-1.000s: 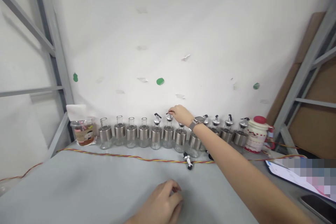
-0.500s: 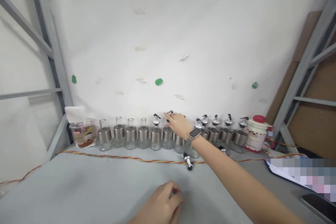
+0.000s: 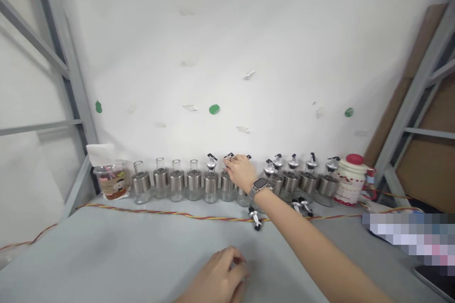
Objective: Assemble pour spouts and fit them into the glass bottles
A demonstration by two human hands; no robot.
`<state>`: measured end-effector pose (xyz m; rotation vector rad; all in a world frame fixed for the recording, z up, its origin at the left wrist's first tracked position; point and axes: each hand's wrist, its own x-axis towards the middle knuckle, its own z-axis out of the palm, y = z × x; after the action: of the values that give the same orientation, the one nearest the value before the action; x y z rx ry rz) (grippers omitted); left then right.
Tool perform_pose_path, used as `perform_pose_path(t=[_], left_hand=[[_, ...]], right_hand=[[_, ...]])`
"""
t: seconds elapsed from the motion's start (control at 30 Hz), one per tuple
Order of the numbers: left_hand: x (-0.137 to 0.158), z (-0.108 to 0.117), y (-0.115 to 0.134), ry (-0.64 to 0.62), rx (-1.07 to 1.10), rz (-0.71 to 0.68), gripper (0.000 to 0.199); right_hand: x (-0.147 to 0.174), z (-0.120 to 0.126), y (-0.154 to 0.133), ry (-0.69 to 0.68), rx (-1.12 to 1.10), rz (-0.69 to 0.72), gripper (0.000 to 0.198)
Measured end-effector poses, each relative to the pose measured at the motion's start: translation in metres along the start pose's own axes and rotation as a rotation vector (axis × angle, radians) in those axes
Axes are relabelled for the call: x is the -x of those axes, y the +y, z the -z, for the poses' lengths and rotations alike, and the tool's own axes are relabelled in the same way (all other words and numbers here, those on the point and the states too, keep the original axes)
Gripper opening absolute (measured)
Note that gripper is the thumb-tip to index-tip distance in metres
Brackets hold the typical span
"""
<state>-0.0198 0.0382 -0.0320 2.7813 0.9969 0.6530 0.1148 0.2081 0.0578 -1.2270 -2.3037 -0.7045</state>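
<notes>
A row of glass oil bottles with steel sleeves stands along the back of the table; the bottle at the left end (image 3: 141, 182) has a bare neck, like several beside it. My right hand (image 3: 241, 171), wearing a watch, reaches into the row with its fingers closed on a silver-and-black pour spout (image 3: 228, 156) atop a bottle (image 3: 226, 185). Just left of it stands a bottle with its spout fitted (image 3: 211, 182). Low in front, my left hand (image 3: 218, 274) rests on the table, fingers curled together; whatever they may hold is hidden.
A loose pour spout (image 3: 255, 218) lies before the row, and two more spouts (image 3: 303, 207) lie further right. A twisted red-yellow wire (image 3: 170, 212) crosses the table (image 3: 117, 255). A plastic cup (image 3: 113, 183) and a red-lidded tumbler (image 3: 351, 180) flank the bottles.
My right hand has drawn slightly lower, and its pointing finger has curled in around the spout. The left hand stays put. The view has shifted slightly.
</notes>
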Motion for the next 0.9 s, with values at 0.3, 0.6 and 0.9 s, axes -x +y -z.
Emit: perform_pose_path(t=[0.3, 0.6, 0.9], left_hand=[[0.0, 0.001, -0.002, 0.019, 0.039, 0.011, 0.03], [-0.001, 0.004, 0.002, -0.067, 0.026, 0.037, 0.031], [-0.002, 0.007, 0.004, -0.06, 0.017, 0.03, 0.031]], right_hand=[[0.011, 0.012, -0.007, 0.068, 0.046, -0.015, 0.033], [0.145, 0.024, 0.064, -0.041, 0.117, 0.009, 0.031], [0.193, 0.002, 0.122, -0.222, 0.145, 0.146, 0.057]])
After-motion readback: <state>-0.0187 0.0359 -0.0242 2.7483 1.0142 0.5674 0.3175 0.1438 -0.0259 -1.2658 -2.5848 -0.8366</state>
